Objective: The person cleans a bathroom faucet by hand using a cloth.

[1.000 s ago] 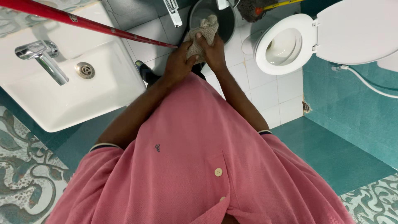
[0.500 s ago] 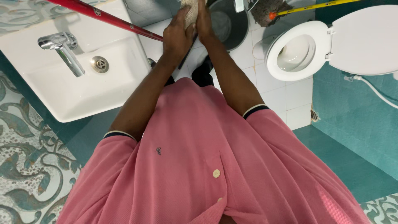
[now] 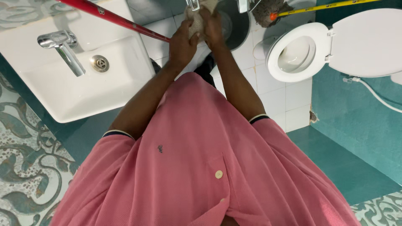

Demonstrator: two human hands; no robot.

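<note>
I hold a beige cloth [image 3: 196, 19] with both my hands, out in front of my body and just above the dark bucket [image 3: 234, 21] that stands on the white floor tiles [image 3: 293, 96]. My left hand [image 3: 182, 42] is closed around the lower part of the cloth, with the fingers wrapped over it, and my right hand [image 3: 212, 28] is closed on the part beside it, so the two hands are pressed together with the cloth squeezed between them. The top of the cloth goes up to the edge of the picture, so I cannot see all of it. A red handle [image 3: 121, 20] (long and thin, I think of a mop or a broom) runs slanted over the corner of the white sink [image 3: 83, 83] and ends close to my left hand; I cannot tell if it touches my hand. The sink is on my left, with a metal tap [image 3: 63, 48] and a round drain [image 3: 100, 63] in it. On my right is the white toilet [image 3: 297, 52] with its seat down and its lid [image 3: 364, 42] lifted open. Behind the bucket lies a grey mop head [image 3: 268, 10] with a yellow stick [image 3: 326, 5]. I wear a pink shirt [image 3: 201, 167].
</note>
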